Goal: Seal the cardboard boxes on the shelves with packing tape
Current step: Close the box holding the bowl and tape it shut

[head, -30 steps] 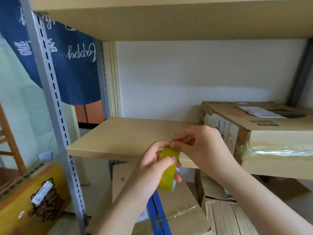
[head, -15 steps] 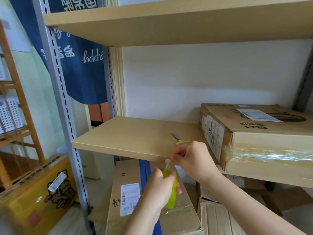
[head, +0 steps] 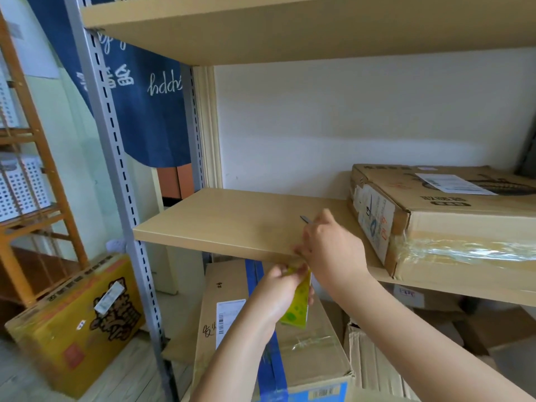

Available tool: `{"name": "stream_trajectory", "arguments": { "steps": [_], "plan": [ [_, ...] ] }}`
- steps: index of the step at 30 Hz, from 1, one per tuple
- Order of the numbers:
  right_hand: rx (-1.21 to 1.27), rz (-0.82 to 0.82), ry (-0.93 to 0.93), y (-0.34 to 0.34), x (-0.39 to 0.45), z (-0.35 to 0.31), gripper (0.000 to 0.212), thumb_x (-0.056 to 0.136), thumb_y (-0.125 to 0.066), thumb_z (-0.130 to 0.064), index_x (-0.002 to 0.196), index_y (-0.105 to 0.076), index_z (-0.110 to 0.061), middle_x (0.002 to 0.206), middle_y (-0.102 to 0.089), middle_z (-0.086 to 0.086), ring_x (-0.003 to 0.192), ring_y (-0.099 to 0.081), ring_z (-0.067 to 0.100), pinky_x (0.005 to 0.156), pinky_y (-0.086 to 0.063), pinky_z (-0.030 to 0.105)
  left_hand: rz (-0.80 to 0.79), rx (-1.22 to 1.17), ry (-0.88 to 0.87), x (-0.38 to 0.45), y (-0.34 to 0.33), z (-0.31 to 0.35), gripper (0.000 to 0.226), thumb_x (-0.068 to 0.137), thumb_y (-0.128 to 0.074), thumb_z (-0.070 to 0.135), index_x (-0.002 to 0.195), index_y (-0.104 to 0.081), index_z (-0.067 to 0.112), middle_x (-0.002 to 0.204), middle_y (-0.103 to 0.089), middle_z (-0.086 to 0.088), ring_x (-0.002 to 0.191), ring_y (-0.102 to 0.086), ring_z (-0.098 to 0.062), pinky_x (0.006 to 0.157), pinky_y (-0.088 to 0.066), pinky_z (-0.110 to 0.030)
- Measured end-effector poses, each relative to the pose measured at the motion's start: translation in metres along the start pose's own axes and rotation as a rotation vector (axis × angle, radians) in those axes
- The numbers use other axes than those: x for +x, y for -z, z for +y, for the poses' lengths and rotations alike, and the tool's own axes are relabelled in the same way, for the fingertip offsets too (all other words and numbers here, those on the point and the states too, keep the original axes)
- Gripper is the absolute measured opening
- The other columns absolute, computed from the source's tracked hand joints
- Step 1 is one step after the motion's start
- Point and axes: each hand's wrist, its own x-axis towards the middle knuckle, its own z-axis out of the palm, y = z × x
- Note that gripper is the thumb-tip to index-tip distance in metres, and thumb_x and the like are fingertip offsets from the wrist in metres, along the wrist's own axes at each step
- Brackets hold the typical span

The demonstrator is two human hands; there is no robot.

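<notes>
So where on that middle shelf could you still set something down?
The shelf board is bare from its left edge to the right hand and the small blade. The right end is crowded: a taped box fills it.

Two bare forearms are seen coming in from the bottom edge, with a left hand (head: 280,288) and a right hand (head: 333,253). No sleeves are seen on either arm up to the frame edge; both are uncovered as far as shown. No gloves are worn. No rings, watch or wristband can be made out on either wrist or on the fingers that show. Fingernails are too blurred to be described.
</notes>
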Motion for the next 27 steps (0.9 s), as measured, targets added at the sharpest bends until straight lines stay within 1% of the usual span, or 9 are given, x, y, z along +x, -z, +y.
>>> {"name": "stream_trajectory", "arguments": {
  "steps": [4, 9, 12, 14, 17, 20, 22, 24, 27],
  "plan": [
    [0.074, -0.111, -0.062, 0.003, 0.013, 0.013, 0.065, 0.079, -0.069, -0.064, 0.126, -0.053, -0.022, 0.119, -0.042, 0.000, 0.086, -0.062, 0.024, 0.057, -0.038, 0.028, -0.010, 0.039, -0.001, -0.003, -0.002, -0.001, 0.015, 0.100, -0.057, 0.028, 0.106, -0.058, 0.014, 0.064, -0.069, -0.001, 0.060, -0.064, -0.017, 0.077, -0.052, -0.033],
    [0.114, 0.003, -0.074, -0.015, 0.019, 0.005, 0.046, 0.083, -0.070, -0.053, 0.112, -0.058, -0.019, 0.107, -0.042, -0.003, 0.069, -0.054, 0.024, 0.050, -0.029, 0.027, 0.015, 0.038, -0.047, -0.006, -0.006, -0.008, 0.027, 0.100, -0.053, 0.043, 0.114, -0.056, 0.021, 0.071, -0.071, -0.001, 0.063, -0.066, -0.013, 0.071, -0.050, -0.025],
    [0.153, 0.039, -0.072, -0.020, 0.017, 0.004, 0.045, 0.085, -0.067, -0.056, 0.109, -0.056, -0.020, 0.112, -0.046, -0.001, 0.070, -0.057, 0.024, 0.049, -0.030, 0.027, -0.007, 0.176, -0.018, -0.008, 0.000, -0.019, 0.068, 0.085, -0.040, 0.081, 0.138, -0.046, 0.039, 0.133, -0.063, 0.006, 0.118, -0.062, -0.016, 0.107, -0.043, -0.037],
    [0.105, 0.054, -0.097, -0.014, 0.018, 0.001, 0.044, 0.086, -0.067, -0.052, 0.112, -0.055, -0.018, 0.115, -0.047, 0.001, 0.070, -0.055, 0.025, 0.047, -0.026, 0.026, 0.061, 0.282, -0.033, -0.011, 0.011, -0.024, 0.073, 0.090, -0.024, 0.079, 0.150, -0.033, 0.037, 0.154, -0.039, 0.013, 0.141, -0.040, -0.019, 0.114, -0.031, -0.040],
    [0.099, 0.405, 0.006, 0.003, -0.009, -0.005, 0.025, 0.097, -0.057, -0.041, 0.099, -0.059, -0.016, 0.099, -0.053, 0.001, 0.062, -0.053, 0.025, 0.045, -0.016, 0.025, 0.367, 0.277, -0.161, -0.020, 0.048, -0.053, 0.043, 0.105, -0.034, 0.048, 0.136, -0.048, 0.023, 0.135, -0.052, 0.013, 0.117, -0.051, -0.010, 0.095, -0.038, -0.029],
    [0.363, 0.770, 0.057, 0.003, -0.092, 0.003, 0.039, 0.104, -0.042, -0.027, 0.068, -0.045, -0.016, 0.065, -0.044, 0.001, 0.052, -0.037, 0.020, 0.046, -0.019, 0.034, 0.737, 0.619, -0.070, -0.032, 0.097, -0.115, 0.036, 0.103, -0.041, 0.028, 0.132, -0.054, 0.012, 0.127, -0.059, -0.004, 0.109, -0.057, -0.024, 0.086, -0.045, -0.035],
    [0.379, 0.648, 0.003, -0.029, -0.147, 0.012, 0.041, 0.102, -0.039, -0.021, 0.062, -0.041, -0.017, 0.057, -0.041, 0.002, 0.050, -0.039, 0.023, 0.046, -0.021, 0.035, 0.734, 0.806, 0.056, -0.035, 0.116, -0.153, 0.042, 0.104, -0.039, 0.034, 0.133, -0.053, 0.006, 0.129, -0.058, -0.016, 0.115, -0.057, -0.034, 0.087, -0.046, -0.040],
    [0.293, 0.325, -0.109, -0.084, -0.168, 0.021, 0.036, 0.099, -0.045, -0.024, 0.064, -0.047, -0.019, 0.061, -0.049, 0.003, 0.056, -0.053, 0.029, 0.047, -0.025, 0.029, 0.598, 0.802, 0.209, -0.033, 0.120, -0.172, 0.051, 0.105, -0.032, 0.042, 0.129, -0.054, 0.003, 0.129, -0.059, -0.019, 0.115, -0.057, -0.037, 0.083, -0.043, -0.037],
    [0.242, -0.142, -0.190, -0.155, -0.163, 0.037, 0.027, 0.100, -0.045, -0.035, 0.107, -0.064, -0.017, 0.110, -0.065, 0.006, 0.106, -0.058, 0.032, 0.071, -0.047, 0.037, 0.524, 0.718, 0.306, -0.031, 0.120, -0.177, 0.058, 0.106, -0.027, 0.046, 0.121, -0.059, 0.000, 0.120, -0.063, -0.020, 0.102, -0.059, -0.035, 0.074, -0.037, -0.032]
  ]
}}
